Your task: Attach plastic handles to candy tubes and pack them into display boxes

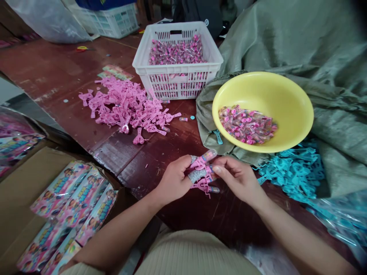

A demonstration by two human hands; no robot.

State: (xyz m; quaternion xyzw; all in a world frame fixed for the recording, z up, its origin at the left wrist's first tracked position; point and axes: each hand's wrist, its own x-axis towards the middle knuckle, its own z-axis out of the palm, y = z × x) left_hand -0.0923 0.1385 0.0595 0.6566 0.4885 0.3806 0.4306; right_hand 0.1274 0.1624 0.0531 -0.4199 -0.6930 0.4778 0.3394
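Cream ribbed knit point(192, 256) of the person's top fills the bottom edge, and both bare forearms reach up from it over a dark red-brown wooden bench point(57, 65). A grey-green woven sack point(301, 42) is heaped along the bench's right side. A cardboard box point(25, 191) sits off its near left corner, holding glossy pink-and-blue printed packets point(69, 194). At the far edge stands a white plastic crate point(172, 87), full of clear tubes with pink ends point(176, 51). A yellow plastic bowl point(286, 95) rests on the sack and holds more of them. A loose heap of pink plastic pieces point(126, 107) lies mid-bench, and a tangle of blue ones point(292, 172) lies at the right edge.

Near the bench's near edge, just below the bowl, the left hand point(173, 179) and right hand point(239, 179) almost meet. Both pinch a single pink plastic piece point(202, 185) between thumbs and fingers, its held tubes point(208, 156) sticking out at either end. A grey knit finger cover point(196, 175) shows at the left hand. The step in hand appears to be working tubes on this piece, and any next move calls for a steady fingertip hold.
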